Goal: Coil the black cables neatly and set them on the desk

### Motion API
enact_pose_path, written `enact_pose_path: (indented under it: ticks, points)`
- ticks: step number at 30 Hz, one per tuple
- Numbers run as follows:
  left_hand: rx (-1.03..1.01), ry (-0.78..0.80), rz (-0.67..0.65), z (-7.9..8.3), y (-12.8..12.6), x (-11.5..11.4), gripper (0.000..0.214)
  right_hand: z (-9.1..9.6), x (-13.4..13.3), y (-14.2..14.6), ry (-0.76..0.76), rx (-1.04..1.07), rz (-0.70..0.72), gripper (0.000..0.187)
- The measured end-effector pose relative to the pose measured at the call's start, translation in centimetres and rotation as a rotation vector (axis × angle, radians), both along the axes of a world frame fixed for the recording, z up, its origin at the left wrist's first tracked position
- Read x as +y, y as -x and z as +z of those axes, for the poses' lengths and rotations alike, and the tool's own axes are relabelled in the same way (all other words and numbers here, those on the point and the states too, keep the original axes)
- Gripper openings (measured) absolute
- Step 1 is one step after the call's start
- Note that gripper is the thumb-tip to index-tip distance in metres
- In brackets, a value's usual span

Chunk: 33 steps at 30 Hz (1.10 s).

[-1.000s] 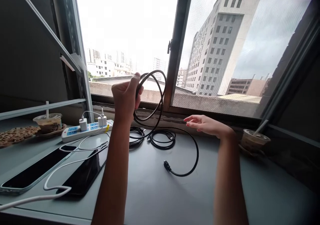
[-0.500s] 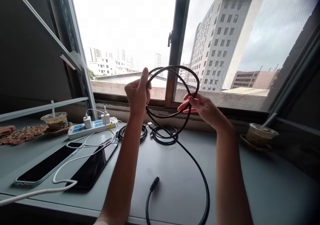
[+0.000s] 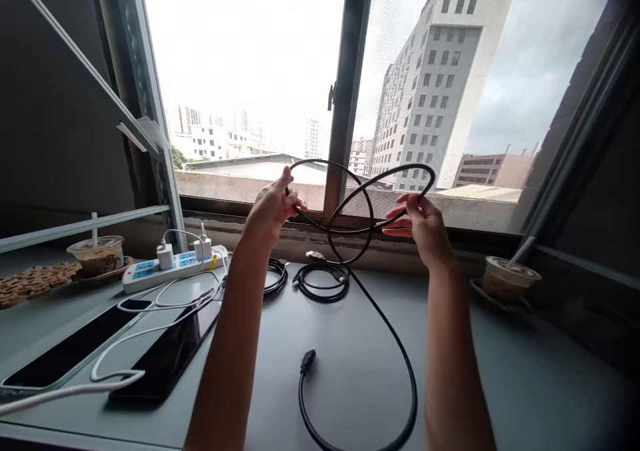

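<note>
Both my hands are raised in front of the window, holding one long black cable (image 3: 400, 371). My left hand (image 3: 273, 207) pinches the cable's loops at their left side. At the right side my right hand (image 3: 423, 224) grips another turn of it. Between the hands the cable forms two crossing loops. Its free length drops to the grey desk (image 3: 525, 384), curves round near the front edge and ends in a plug (image 3: 307, 359). Two coiled black cables (image 3: 323, 281) lie on the desk under my hands.
A white power strip (image 3: 173, 264) with chargers sits at the left, with white leads running to two dark phones (image 3: 160, 361). An iced drink (image 3: 97, 251) stands far left beside a plate of biscuits (image 3: 30, 279). Another cup (image 3: 507, 277) stands at the right.
My right hand rose from the desk and took hold of the cable. The hands have since spread apart, widening the loops. The free end slid nearer to me.
</note>
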State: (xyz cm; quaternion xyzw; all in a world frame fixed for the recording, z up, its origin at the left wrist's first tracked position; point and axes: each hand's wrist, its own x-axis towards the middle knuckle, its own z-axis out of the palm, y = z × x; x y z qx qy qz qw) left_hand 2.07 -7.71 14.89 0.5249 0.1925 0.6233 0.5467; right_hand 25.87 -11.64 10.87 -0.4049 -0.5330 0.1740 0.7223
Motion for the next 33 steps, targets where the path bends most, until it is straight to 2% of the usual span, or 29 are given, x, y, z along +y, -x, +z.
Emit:
enact_pose_path:
  ticks: [3, 6, 12, 16, 19, 22, 24, 27, 28, 30, 32, 33]
  points:
    - [-0.078, 0.125, -0.334, 0.3, 0.9, -0.1, 0.021, -0.4, 0.3, -0.6, -0.046, 0.121, -0.054, 0.028]
    - [-0.153, 0.146, -0.474, 0.2, 1.7, 0.2, 0.024, -0.4, 0.3, -1.1, -0.104, 0.195, -0.077, 0.023]
    - [-0.374, -0.037, -0.436, -0.4, 3.1, 1.1, 0.05, -0.3, -0.2, -2.0, -0.201, 0.235, -0.133, 0.024]
    - [-0.4, -0.083, -0.454, -0.9, 3.8, 1.5, 0.054, -0.1, -0.7, -2.0, -0.236, 0.203, -0.215, 0.024]
    - [-0.364, -0.104, -0.368, -1.7, 4.3, 2.2, 0.058, 0.4, -1.4, -1.2, -0.283, 0.101, -0.204, 0.025]
    - [-0.134, -0.063, -0.321, -2.5, 4.8, 2.1, 0.061, 0.9, -2.1, 0.2, -0.335, -0.073, -0.168, 0.028]
    - [0.146, -0.06, -0.352, -2.4, 5.1, 1.0, 0.059, 1.2, -2.5, 1.2, -0.356, -0.164, -0.181, 0.028]
    - [0.641, -0.17, -0.418, -1.5, 4.8, -1.4, 0.046, 1.6, -3.0, 2.4, -0.352, -0.245, -0.215, 0.029]
    - [0.795, -0.196, -0.388, -1.0, 4.5, -2.0, 0.042, 1.7, -3.2, 2.8, -0.348, -0.268, -0.216, 0.029]
    - [0.938, -0.236, -0.198, -0.4, 3.8, -2.9, 0.039, 1.9, -3.6, 3.3, -0.342, -0.305, -0.21, 0.029]
    - [0.97, -0.25, -0.002, -0.3, 3.0, -3.0, 0.041, 2.0, -4.0, 3.9, -0.34, -0.33, -0.194, 0.028]
    - [0.981, -0.255, 0.052, -0.4, 2.6, -2.9, 0.042, 2.1, -4.2, 4.1, -0.339, -0.34, -0.185, 0.027]
